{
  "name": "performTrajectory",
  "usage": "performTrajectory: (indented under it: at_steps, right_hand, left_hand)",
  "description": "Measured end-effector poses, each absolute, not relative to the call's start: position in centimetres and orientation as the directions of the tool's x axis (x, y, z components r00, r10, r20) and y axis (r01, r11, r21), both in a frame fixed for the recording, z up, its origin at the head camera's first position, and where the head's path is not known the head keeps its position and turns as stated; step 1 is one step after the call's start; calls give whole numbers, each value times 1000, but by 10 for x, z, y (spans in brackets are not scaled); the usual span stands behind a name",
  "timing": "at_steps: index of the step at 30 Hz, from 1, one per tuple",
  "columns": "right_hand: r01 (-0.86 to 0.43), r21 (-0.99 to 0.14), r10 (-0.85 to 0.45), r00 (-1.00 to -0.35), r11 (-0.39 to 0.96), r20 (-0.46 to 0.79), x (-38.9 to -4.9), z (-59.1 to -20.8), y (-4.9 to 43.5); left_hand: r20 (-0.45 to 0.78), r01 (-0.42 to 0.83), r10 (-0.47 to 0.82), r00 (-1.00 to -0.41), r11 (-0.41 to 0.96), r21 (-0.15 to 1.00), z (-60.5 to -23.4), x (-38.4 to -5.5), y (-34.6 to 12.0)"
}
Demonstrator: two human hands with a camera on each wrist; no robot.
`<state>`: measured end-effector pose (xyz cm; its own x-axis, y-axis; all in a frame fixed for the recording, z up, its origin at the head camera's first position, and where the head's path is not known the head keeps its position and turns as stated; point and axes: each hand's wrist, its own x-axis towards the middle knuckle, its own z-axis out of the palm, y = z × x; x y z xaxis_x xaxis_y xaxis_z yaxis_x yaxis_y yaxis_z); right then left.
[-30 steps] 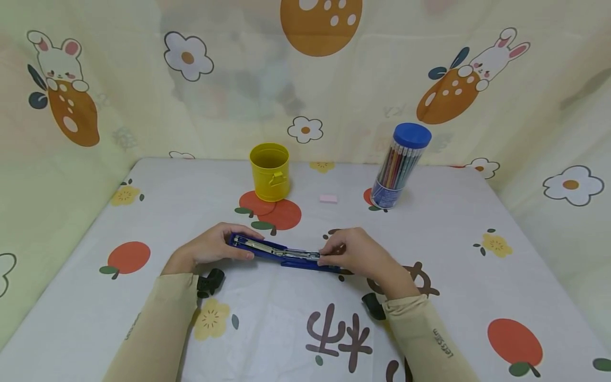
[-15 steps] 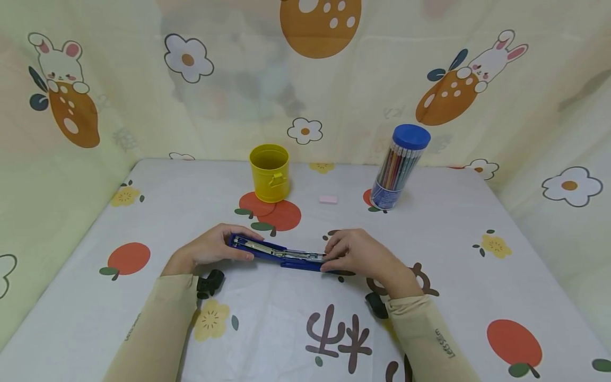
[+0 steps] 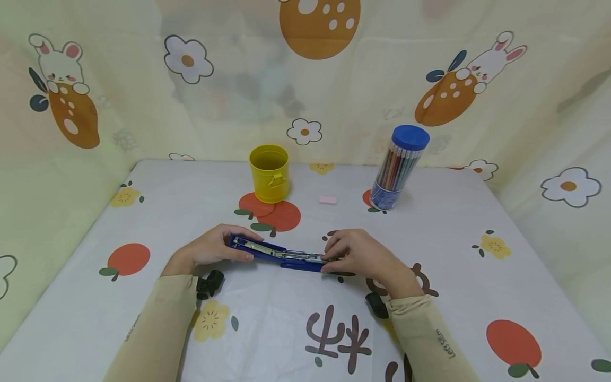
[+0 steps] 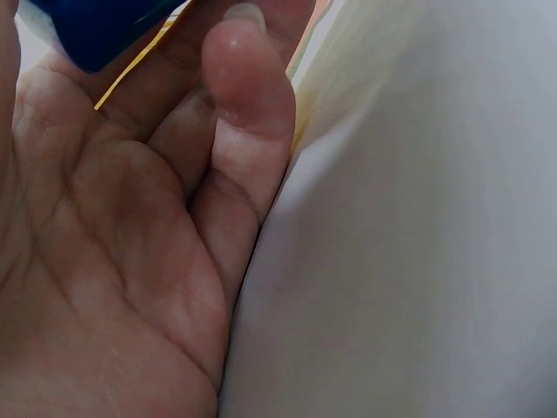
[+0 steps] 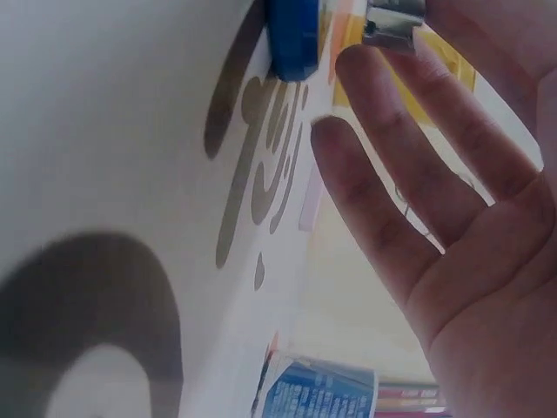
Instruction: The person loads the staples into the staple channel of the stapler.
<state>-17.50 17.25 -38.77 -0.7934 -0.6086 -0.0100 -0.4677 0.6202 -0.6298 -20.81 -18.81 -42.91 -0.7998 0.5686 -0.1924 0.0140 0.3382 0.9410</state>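
A blue stapler [image 3: 267, 251] lies opened out lengthwise near the middle of the table, its metal inside facing up. My left hand [image 3: 215, 245] grips its left end, thumb on the near side and fingers on the far side. At the other end, my right hand [image 3: 360, 259] pinches the metal magazine and covers the stapler's tip. The right wrist view shows the magazine's metal end [image 5: 393, 26] at my fingertips, apart from the blue base [image 5: 294, 39]. In the left wrist view, only a dark blue corner of the stapler [image 4: 109, 30] shows above my palm.
Behind the stapler stand a yellow bucket [image 3: 269, 178] and, to the right, a blue-lidded tube of pencils [image 3: 398, 167]. Between them lies a small pink block [image 3: 328, 200]. A printed cloth [image 3: 267, 329] covers the table, and patterned curtains [image 3: 238, 101] hang behind and at the sides.
My right hand has shifted slightly right along the magazine, with its fingers more drawn together. My left hand and the stapler have stayed in place.
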Motion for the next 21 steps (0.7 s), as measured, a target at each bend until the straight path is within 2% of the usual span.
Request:
performTrajectory:
  at_steps: [5, 9, 15, 21]
  right_hand:
    - [-277, -764, -522, -848, 582, -89, -176, -387, 187]
    - [-166, -835, -514, -844, 525, -155, -178, -390, 195]
    - [-126, -874, -548, -818, 469, -176, -180, -396, 195]
    - [-131, -882, -555, -815, 452, -164, -179, -398, 194]
  left_hand:
    - [-191, 17, 567, -801, 341, 940, -429, -209, -188]
    - [-185, 28, 561, -807, 349, 937, -429, -209, -190]
    - [-184, 23, 551, -814, 347, 937, -431, -210, -193]
    - [-143, 75, 546, -825, 357, 931, -428, -209, -192]
